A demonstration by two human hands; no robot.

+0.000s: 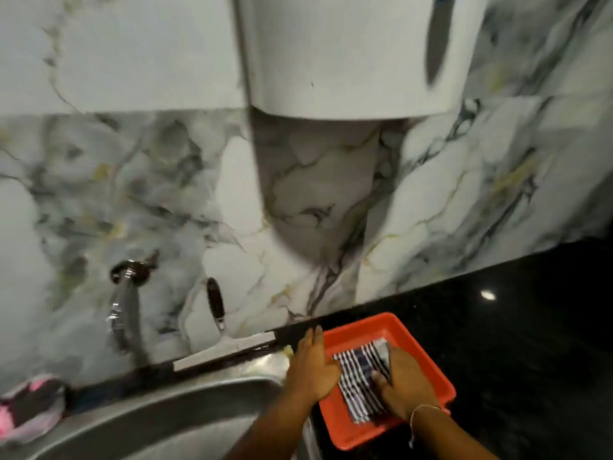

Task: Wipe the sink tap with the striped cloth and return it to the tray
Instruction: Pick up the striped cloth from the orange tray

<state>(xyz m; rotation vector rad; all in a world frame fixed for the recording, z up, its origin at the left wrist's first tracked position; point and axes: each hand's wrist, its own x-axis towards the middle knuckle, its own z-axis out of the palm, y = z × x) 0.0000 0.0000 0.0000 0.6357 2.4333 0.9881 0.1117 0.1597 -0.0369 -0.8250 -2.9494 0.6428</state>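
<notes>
A dark-and-white striped cloth lies folded inside an orange-red tray on the black counter, right of the sink. My right hand rests palm down on the cloth's right side, fingers curled onto it. At the tray's left rim my left hand lies flat, its fingers extended and touching the cloth's left edge. The chrome sink tap sticks out of the marble wall at the left, well away from both hands. The frame is blurred.
A steel sink fills the lower left. A squeegee with a dark handle leans on the wall behind it. A pink and dark scrubber sits at the sink's left edge. A white cabinet and a hanging knife are overhead.
</notes>
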